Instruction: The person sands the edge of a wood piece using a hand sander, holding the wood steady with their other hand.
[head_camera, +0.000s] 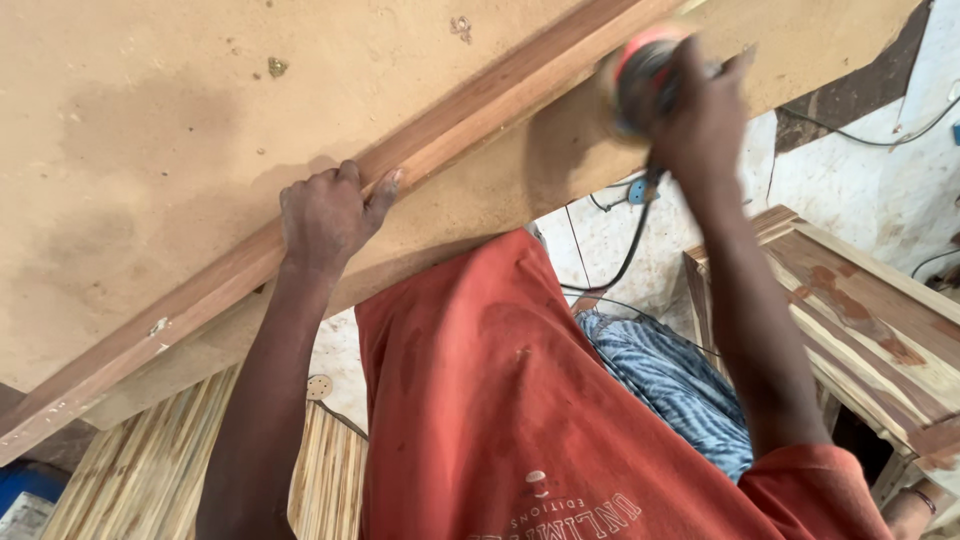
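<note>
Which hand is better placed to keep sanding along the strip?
Right. The right hand already grips the red-and-black power sander on the long reddish wooden strip; the left hand is pressed flat on the strip, steadying it.

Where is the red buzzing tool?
In the head view, the red and black power sander is at upper right, in the right hand, on the long reddish wooden strip.

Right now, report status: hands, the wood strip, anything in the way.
Left hand pressed down on wood strip. Right hand gripping sander on the strip's far end. Power cord hangs below; strip surface between hands unobstructed.
</note>
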